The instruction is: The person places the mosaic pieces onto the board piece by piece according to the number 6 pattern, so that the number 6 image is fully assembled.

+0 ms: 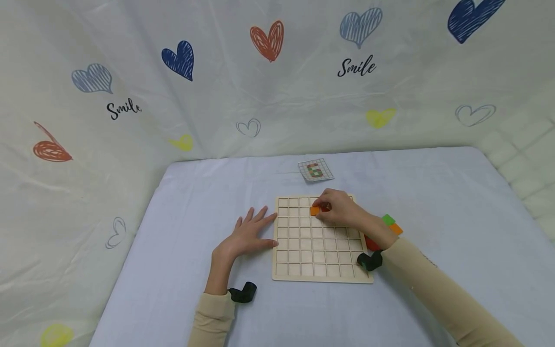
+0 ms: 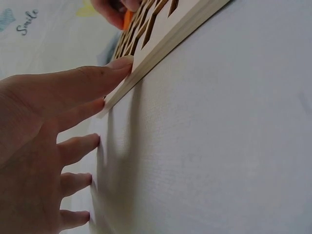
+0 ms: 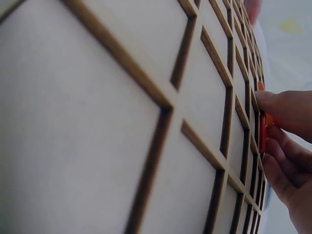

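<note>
A pale blue table (image 1: 433, 193) bears a wooden grid board (image 1: 318, 250) of square cells, backed by a white cloth printed with hearts (image 1: 179, 59). The left hand (image 1: 247, 234) lies flat on the table at the board's left edge, fingers straight and spread, thumb and forefinger tips touching the board's side; it holds nothing. The right hand (image 1: 340, 208) rests over the board's upper rows with fingers curled, pinching a red tile (image 3: 263, 134) that stands on edge in a cell between thumb and fingertips. Just left of that grip an orange tile (image 1: 314, 210) lies in a cell, touching the fingertips. Behind the right wrist, off the board's right edge, sits a small pile of loose tiles (image 1: 391, 224), green, orange and red. Beyond the right hand, past the board's far edge, lies a small pattern card (image 1: 315, 170).
</note>
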Demonstrator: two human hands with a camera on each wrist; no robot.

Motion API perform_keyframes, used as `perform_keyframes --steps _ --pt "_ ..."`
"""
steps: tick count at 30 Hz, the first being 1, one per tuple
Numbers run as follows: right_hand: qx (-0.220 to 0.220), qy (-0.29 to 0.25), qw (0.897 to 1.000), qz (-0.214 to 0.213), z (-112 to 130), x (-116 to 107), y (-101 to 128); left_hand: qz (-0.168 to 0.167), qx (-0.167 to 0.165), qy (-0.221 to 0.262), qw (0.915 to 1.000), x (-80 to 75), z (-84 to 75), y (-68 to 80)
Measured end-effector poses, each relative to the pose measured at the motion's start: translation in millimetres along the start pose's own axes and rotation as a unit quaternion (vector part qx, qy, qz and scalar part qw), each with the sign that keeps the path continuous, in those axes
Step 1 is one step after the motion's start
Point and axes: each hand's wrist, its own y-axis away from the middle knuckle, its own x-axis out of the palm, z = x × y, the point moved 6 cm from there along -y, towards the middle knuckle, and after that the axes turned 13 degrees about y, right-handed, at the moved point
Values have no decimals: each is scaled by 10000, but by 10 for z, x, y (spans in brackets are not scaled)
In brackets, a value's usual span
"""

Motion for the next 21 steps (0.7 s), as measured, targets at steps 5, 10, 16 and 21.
perform_keyframes --steps 5,10,16,21 --pt "-119 139 9998 -28 30 -18 15 -11 -22 -10 10000 11 11 -8" --pt "-149 2 9998 -162 32 -62 75 13 -66 -15 10000 18 20 -7" --pt "-10 -105 9980 -616 -38 -180 249 37 -109 -31 9999 28 32 -6" --pt "160 -31 9953 -951 -90 -292 430 41 -99 -27 9999 20 10 -13"
